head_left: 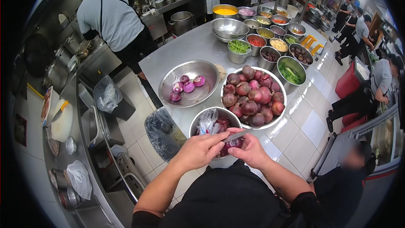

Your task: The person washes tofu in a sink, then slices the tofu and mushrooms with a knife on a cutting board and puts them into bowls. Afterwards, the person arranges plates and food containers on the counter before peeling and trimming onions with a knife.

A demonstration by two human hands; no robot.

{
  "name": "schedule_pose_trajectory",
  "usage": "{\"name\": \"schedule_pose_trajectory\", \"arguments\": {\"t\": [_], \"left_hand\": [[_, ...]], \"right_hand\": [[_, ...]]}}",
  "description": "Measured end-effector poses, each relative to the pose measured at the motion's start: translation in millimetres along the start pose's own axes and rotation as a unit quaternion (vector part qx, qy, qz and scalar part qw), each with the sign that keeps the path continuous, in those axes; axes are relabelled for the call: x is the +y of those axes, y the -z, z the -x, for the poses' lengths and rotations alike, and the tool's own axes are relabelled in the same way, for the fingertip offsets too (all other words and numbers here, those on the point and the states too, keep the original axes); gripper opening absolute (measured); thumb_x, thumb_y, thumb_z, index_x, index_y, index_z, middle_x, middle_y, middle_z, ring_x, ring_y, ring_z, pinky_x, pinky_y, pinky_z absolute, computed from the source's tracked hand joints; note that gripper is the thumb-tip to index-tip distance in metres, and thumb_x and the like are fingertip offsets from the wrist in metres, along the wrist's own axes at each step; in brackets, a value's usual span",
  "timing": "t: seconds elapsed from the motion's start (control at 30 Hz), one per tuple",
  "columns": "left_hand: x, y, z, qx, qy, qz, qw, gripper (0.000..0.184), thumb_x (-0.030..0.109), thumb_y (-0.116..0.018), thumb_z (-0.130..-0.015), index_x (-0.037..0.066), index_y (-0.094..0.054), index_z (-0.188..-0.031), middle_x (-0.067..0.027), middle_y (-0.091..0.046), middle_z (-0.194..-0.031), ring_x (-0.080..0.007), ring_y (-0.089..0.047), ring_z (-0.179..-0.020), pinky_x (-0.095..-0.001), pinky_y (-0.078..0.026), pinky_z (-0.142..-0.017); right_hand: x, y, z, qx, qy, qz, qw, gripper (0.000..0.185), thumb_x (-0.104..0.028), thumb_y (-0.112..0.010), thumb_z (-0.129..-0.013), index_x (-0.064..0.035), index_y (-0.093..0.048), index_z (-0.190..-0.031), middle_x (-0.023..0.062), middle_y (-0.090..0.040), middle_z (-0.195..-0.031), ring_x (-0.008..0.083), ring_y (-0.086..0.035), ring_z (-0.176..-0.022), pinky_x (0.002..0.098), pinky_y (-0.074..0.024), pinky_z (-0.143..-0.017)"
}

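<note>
Over a steel pot (192,127) at the table's near edge, my left hand (200,149) is closed around a knife (238,135), its blade pointing right. My right hand (251,150) grips a red onion (233,144) right under the blade. Inside the pot lie dark onion skins (221,124) and a crumpled clear plastic bag (208,120). Just beyond on the right, a white bowl (285,101) is heaped with unpeeled red onions (255,95). To the left, a wide steel bowl (166,78) holds several peeled purple onions (188,86).
Several steel containers of cut vegetables, including green strips (239,47) and leafy greens (290,75), crowd the table's far side. A bin lined with plastic (162,133) stands left of the pot. One co-worker (107,10) bends at the left counter; another person (341,185) is close on my right.
</note>
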State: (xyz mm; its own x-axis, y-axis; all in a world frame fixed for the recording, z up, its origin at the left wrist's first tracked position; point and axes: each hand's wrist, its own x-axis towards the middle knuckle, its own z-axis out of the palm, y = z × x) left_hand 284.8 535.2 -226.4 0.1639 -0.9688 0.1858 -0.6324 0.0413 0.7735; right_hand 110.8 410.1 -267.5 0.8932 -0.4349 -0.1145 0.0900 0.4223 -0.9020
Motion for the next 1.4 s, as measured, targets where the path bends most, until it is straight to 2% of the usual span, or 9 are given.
{"name": "schedule_pose_trajectory", "arguments": {"t": [0.17,0.37,0.6,0.7,0.8,1.1,1.2,1.3,1.4], "left_hand": [[-14.4,8.2,-6.1,0.051,0.109,0.010,0.993,0.033,0.022,-0.058,-0.097,0.011,-0.063,-0.127,-0.0194,-0.069,-0.105,-0.0356,-0.068,-0.093,-0.0403,-0.054,-0.083],[-2.8,5.8,-5.2,-0.007,0.195,0.033,0.980,0.043,0.027,-0.058,-0.097,0.007,-0.055,-0.135,-0.0192,-0.070,-0.086,-0.0328,-0.070,-0.080,-0.0385,-0.053,-0.074],[11.1,-11.0,0.5,0.009,0.133,0.129,0.983,0.046,0.023,-0.059,-0.097,0.003,-0.049,-0.138,-0.0062,-0.060,-0.070,-0.0135,-0.056,-0.063,-0.0304,-0.047,-0.062],[16.5,-9.8,5.3,-0.002,0.135,0.130,0.982,0.046,0.021,-0.059,-0.097,0.003,-0.048,-0.138,-0.0071,-0.062,-0.072,-0.0137,-0.059,-0.065,-0.0304,-0.048,-0.063],[17.5,-11.7,8.5,-0.006,0.112,0.133,0.985,0.053,0.026,-0.060,-0.096,0.004,-0.044,-0.141,-0.0165,-0.069,-0.084,-0.0271,-0.069,-0.076,-0.0365,-0.052,-0.071],[18.4,-16.7,10.0,0.001,0.108,0.078,0.991,0.058,0.024,-0.063,-0.093,0.005,-0.042,-0.145,-0.0234,-0.069,-0.098,-0.0366,-0.069,-0.088,-0.0395,-0.053,-0.078],[9.2,-24.4,10.1,0.049,0.043,0.063,0.996,0.055,0.016,-0.063,-0.093,0.005,-0.045,-0.144,-0.0169,-0.071,-0.093,-0.0259,-0.071,-0.083,-0.0338,-0.054,-0.076],[7.3,-25.8,9.5,0.061,0.018,0.049,0.997,0.055,0.021,-0.063,-0.094,0.007,-0.045,-0.144,-0.0241,-0.068,-0.105,-0.0377,-0.068,-0.092,-0.0402,-0.054,-0.081],[4.4,-27.0,8.3,0.068,-0.002,0.026,0.997,0.050,0.019,-0.061,-0.094,0.007,-0.049,-0.141,-0.0225,-0.068,-0.105,-0.0371,-0.068,-0.093,-0.0400,-0.054,-0.082]], "right_hand": [[-1.2,4.8,3.1,-0.051,0.011,-0.003,0.999,0.065,0.004,-0.068,-0.086,-0.0020,-0.038,-0.143,0.0083,-0.053,-0.131,0.0147,-0.057,-0.112,0.0309,-0.0472,-0.099],[1.3,8.7,-2.0,-0.001,0.020,-0.124,0.992,0.062,0.001,-0.067,-0.089,-0.0047,-0.036,-0.142,0.0095,-0.052,-0.129,0.0200,-0.060,-0.113,0.0357,-0.0515,-0.096],[6.0,16.6,-3.2,0.002,0.018,-0.170,0.985,0.057,-0.004,-0.068,-0.091,-0.0075,-0.037,-0.139,0.0088,-0.054,-0.125,0.0214,-0.063,-0.108,0.0372,-0.0565,-0.089],[0.6,16.8,-3.0,-0.003,0.011,-0.138,0.990,0.053,-0.005,-0.068,-0.091,-0.0070,-0.038,-0.135,0.0097,-0.055,-0.125,0.0220,-0.062,-0.109,0.0377,-0.0559,-0.090],[-8.3,1.3,-1.6,0.028,0.035,-0.156,0.987,0.048,-0.006,-0.067,-0.092,-0.0086,-0.039,-0.132,0.0104,-0.055,-0.125,0.0224,-0.061,-0.110,0.0389,-0.0554,-0.092],[11.1,12.7,-1.4,0.036,0.031,-0.188,0.981,0.045,-0.006,-0.063,-0.095,-0.0115,-0.040,-0.133,0.0117,-0.054,-0.127,0.0260,-0.060,-0.114,0.0463,-0.0545,-0.094],[0.8,2.5,1.2,0.035,0.024,-0.201,0.979,0.044,-0.008,-0.063,-0.095,-0.0105,-0.040,-0.133,0.0112,-0.054,-0.128,0.0261,-0.060,-0.114,0.0459,-0.0545,-0.094],[5.3,1.0,0.6,0.031,0.016,-0.200,0.979,0.044,-0.010,-0.063,-0.095,-0.0088,-0.040,-0.132,0.0107,-0.054,-0.128,0.0263,-0.059,-0.116,0.0463,-0.0542,-0.095],[8.2,0.7,0.1,0.026,0.024,-0.208,0.977,0.043,-0.010,-0.062,-0.096,-0.0073,-0.039,-0.132,0.0110,-0.053,-0.129,0.0260,-0.058,-0.117,0.0448,-0.0544,-0.095]]}}
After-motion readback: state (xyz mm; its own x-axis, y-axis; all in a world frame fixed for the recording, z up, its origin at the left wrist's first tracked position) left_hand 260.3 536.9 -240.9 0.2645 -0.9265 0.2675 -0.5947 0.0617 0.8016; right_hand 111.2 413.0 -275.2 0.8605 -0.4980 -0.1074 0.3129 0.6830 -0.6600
